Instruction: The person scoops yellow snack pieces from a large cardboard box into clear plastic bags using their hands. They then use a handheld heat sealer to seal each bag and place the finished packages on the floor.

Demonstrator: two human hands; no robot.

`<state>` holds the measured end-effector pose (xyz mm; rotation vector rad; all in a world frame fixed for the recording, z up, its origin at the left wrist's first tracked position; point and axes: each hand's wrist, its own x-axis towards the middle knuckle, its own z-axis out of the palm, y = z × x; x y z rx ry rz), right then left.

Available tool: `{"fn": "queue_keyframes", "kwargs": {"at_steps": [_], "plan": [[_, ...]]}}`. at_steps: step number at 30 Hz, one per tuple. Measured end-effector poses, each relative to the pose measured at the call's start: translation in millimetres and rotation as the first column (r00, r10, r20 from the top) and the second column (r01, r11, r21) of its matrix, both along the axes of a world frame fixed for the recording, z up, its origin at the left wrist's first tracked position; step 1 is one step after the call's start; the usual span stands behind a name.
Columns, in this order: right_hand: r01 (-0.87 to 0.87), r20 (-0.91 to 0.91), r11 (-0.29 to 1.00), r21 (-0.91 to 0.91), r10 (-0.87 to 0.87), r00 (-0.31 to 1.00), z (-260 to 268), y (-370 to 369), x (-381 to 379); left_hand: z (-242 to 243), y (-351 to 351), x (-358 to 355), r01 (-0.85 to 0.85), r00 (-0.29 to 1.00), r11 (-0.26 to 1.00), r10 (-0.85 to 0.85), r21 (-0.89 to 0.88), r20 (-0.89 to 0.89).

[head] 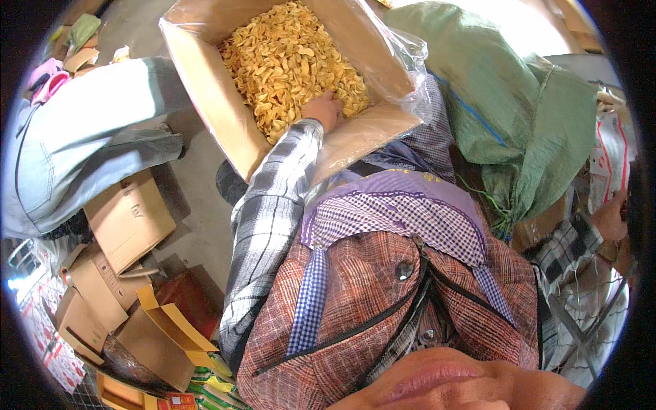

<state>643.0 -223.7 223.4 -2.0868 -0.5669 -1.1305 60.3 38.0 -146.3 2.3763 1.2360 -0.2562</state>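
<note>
An open cardboard box (353,31) with a clear plastic liner stands before me, holding a heap of thin, curled, yellow-brown dried slices (287,61). My left hand (324,110), in a black-and-white plaid sleeve, reaches over the near side of the box and rests on the slices. Its fingertips are partly among them, so whether it grips any is hidden. Far out at the right rim, my right hand (611,218) is beside a white plastic bag with red stripes (610,159). Blur and the picture's rim hide its fingers.
A large green woven sack (492,92), tied at its neck, lies right of the box. On the left, a person in light blue jeans (77,148) is close by. Cardboard boxes (130,220) and green packets (215,392) lie at lower left. Metal bars (581,328) cross at lower right.
</note>
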Motion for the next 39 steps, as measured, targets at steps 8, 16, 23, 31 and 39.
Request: {"fn": "queue_keyframes", "kwargs": {"at_steps": [8,16,23,31,39], "plan": [[0.233,0.075,0.938,-0.255,-0.221,0.972,11.3,22.0,-28.8,-42.1,19.9,-2.8,-0.052,0.993,0.972,0.075,0.23,-0.095],[-0.197,0.271,0.597,-0.777,0.601,0.752,20.1,118.0,-132.0,58.1,78.6,-17.1,-0.569,0.505,0.798,0.528,-0.197,0.682],[-0.171,-0.083,-0.019,-0.985,0.921,0.38,-7.6,237.0,-257.8,301.5,93.3,-32.9,0.103,-0.189,0.974,0.22,-0.204,0.957],[-0.211,-0.192,-0.152,-0.966,0.964,0.186,-26.4,256.8,-334.2,357.0,77.5,35.8,0.042,0.651,0.963,-0.23,0.267,0.724],[-0.324,-0.055,-0.042,-0.945,0.998,0.034,-25.6,252.0,-328.6,305.8,124.6,51.6,-0.006,0.475,0.968,-0.217,0.249,0.853]]}}
